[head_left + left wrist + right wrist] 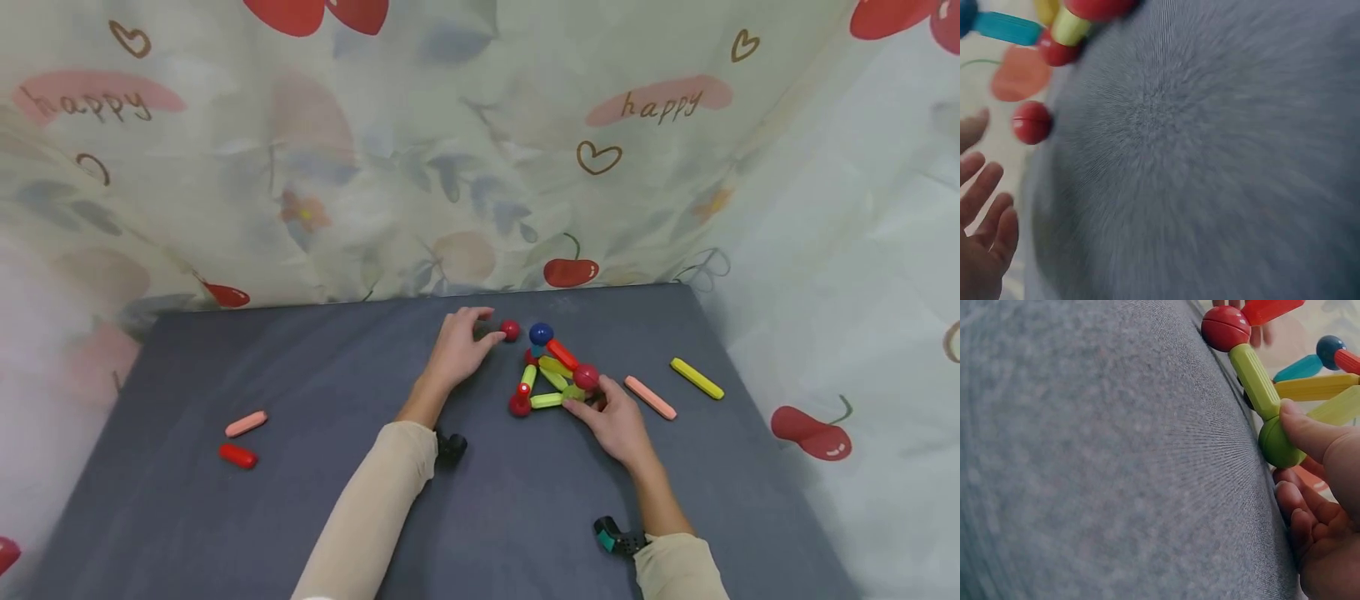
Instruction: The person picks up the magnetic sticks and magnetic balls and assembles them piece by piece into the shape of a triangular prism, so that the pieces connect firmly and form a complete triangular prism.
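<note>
"happy" — twice on the cloth (405, 125)
Both stand in brown, lower-case, handwriting-like letters in the head view — one on the left pink patch (112, 90), the other on the right pink patch (660, 100).

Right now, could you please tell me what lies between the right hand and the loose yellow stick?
In the head view, a single pink stick lies between the right hand and the loose yellow stick.
</note>
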Demonstrator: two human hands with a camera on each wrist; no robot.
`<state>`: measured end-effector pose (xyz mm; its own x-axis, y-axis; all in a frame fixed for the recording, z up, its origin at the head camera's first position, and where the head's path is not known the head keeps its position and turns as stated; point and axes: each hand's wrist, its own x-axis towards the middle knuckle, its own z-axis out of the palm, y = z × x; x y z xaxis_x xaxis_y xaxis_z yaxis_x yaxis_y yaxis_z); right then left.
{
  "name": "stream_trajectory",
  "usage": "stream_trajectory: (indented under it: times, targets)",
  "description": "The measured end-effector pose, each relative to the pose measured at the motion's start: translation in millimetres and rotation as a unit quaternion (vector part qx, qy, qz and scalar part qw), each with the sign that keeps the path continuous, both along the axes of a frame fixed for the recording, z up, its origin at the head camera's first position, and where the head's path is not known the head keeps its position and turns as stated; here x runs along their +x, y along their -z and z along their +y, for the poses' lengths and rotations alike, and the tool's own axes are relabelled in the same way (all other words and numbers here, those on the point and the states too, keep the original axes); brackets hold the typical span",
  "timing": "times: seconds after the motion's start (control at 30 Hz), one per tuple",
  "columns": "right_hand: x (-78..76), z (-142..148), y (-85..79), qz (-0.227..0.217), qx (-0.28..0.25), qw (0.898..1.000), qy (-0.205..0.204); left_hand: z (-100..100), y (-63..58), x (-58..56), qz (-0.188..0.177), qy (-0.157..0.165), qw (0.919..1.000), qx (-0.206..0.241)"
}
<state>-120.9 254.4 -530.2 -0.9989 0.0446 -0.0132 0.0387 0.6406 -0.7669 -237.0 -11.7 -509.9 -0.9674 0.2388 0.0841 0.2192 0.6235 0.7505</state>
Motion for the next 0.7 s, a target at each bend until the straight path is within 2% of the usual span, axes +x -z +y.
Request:
stream_trajectory:
  times: [0.1,0.17,0.23,0.33,0.47,0.6,0.7]
  targets:
    - [-2.0,-4.7,1.6,-0.004,-0.004,1.0,-0.004,6.2,9.1,-11.6,0.008,-0.005,0.9963,-0.085]
    - [-4.3,-7.8,2.4,-0.002,-0.008,1.0,-0.006,8.9,12.0,-13.4,0.013,-0.008,0.9937,-0.111]
    - [-6.4,-9.6,3.4,0.003,-0.008,1.0,-0.007,9.4,12.9,-13.2,0.02,-0.013,0.9939,-0.108]
    - [-8.8,-11.5,4.7,0.012,-0.008,1.0,-0.013,4.4,7.1,-6.9,0.029,-0.031,0.997,-0.065]
    - [-9.1,-11.3,3.0,0.019,0.007,1.0,-0.005,-3.7,-9.6,15.4,0.05,-0.04,0.9976,0.027]
    - [-6.4,-13.9,-1.9,0.022,0.032,0.999,0.015,-5.5,-22.0,46.7,0.063,0.015,0.993,0.099]
    - [-6.7,-18.8,-4.3,0.032,0.048,0.998,0.013,-5.9,-23.0,67.2,0.071,0.059,0.9884,0.12]
